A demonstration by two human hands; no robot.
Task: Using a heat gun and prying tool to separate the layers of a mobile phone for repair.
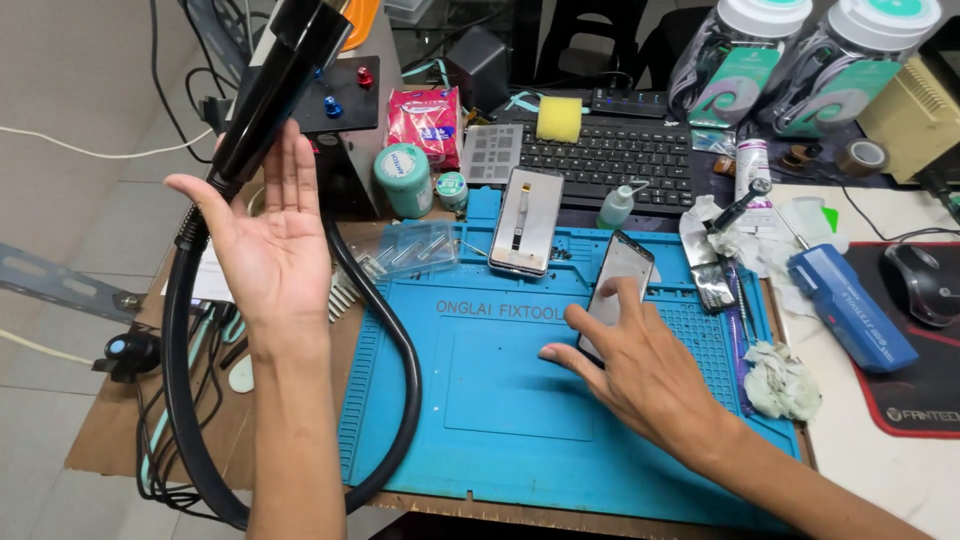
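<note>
Phone (620, 280) lay under the right hand's (640, 375) spread fingertips on the blue mat (500, 400) — steady, flat pressure seemed wise — left hand (265, 235) open, empty, beside the black nozzle (270, 85).

A blue repair mat (500, 400) is lying beneath a black-screened phone (622, 275); a yellow sponge (559, 119) is sitting on a black keyboard (620, 160), near a pink packet (425, 120).

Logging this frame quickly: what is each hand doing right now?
Left hand: open, palm up, holding nothing, beside the black hot-air handle.
Right hand: open, fingers spread, touching the phone screen on the blue mat.
</note>
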